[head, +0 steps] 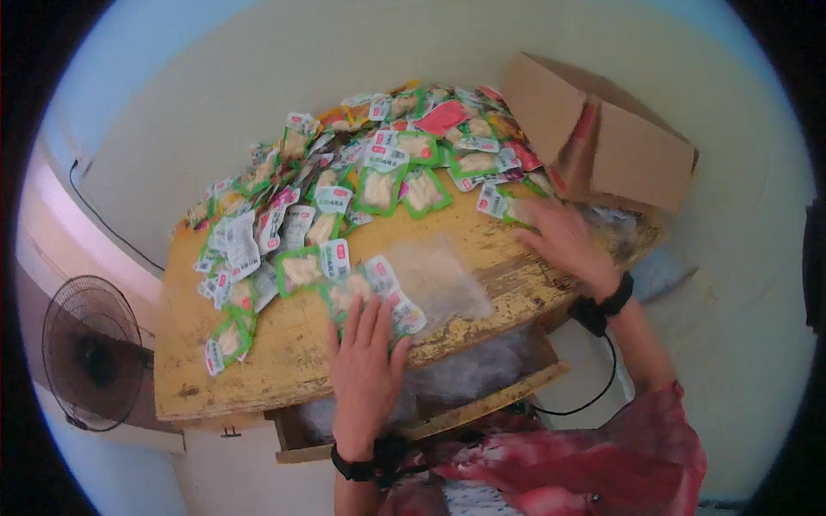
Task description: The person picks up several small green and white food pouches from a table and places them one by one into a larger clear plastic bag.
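Observation:
My left hand (364, 367) lies palm down near the front edge of the wooden table (290, 351). Its fingers rest over a green-edged snack packet (348, 290) and a white printed packet (393, 300), with the thumb spread. A clear plastic bag (445, 277) lies flat just right of these packets. My right hand (564, 245), blurred, is above the table's right part, its fingertips at another green-edged packet (495, 203). Whether the fingers grip that packet cannot be made out. Both wrists wear black bands.
A heap of snack packets (381, 155) covers the table's back and left. An open cardboard box (639, 158) stands tilted at the back right. Below the front edge, a pulled-out drawer (490, 400) holds clear plastic bags (477, 367). A fan (93, 355) stands left.

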The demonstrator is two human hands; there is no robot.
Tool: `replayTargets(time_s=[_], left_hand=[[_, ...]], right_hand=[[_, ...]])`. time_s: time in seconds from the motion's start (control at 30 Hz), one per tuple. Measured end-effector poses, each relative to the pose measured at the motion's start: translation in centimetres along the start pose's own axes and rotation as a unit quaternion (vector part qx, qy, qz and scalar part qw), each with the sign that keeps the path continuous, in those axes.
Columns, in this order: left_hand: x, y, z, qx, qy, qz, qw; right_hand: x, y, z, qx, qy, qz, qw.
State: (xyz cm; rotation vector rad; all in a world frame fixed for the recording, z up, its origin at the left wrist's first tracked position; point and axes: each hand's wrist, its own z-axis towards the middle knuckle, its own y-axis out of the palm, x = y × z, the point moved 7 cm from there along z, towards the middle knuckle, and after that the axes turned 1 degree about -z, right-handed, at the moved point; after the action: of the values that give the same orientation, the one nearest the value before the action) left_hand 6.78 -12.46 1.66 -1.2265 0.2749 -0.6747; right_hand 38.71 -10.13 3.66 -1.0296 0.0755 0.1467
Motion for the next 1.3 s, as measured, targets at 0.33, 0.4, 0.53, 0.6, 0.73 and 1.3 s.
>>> replayTargets(time_s=[0.33,0.4,0.53,0.6,0.73,1.3], left_hand=[[-1.1,-2.5,-0.7,0.097,-0.046,-0.067,0.992],[-0.2,-3.6,-0.7,0.143,-0.043,-0.117,0.982],[0.4,-4.2,-0.2,0.153,-0.065,-0.36,0.918],[0.6,-2.8,0.5,0.124,-0.067,-0.523,0.841],[2.6,-0.4,1.7,0.041,-0.108,-0.712,0.693],[2.1,-2.1,-1.1,-0.106,-0.085,-0.506,0.851]], right_hand=[[-0.1,-0.2,0.8,0.009,0.027,0.014,1.0],[-0.8,-1.0,0.3,-0.009,0.069,0.226,0.972],[-7.6,-1.4,-1.5,-0.127,0.192,0.595,0.77],[-10.3,-1.1,-2.1,-0.137,0.173,0.619,0.754],[-13.6,0.2,-3.4,-0.174,0.166,0.697,0.676],[-12.9,-2.5,-4.2,-0.101,0.069,0.613,0.781]])
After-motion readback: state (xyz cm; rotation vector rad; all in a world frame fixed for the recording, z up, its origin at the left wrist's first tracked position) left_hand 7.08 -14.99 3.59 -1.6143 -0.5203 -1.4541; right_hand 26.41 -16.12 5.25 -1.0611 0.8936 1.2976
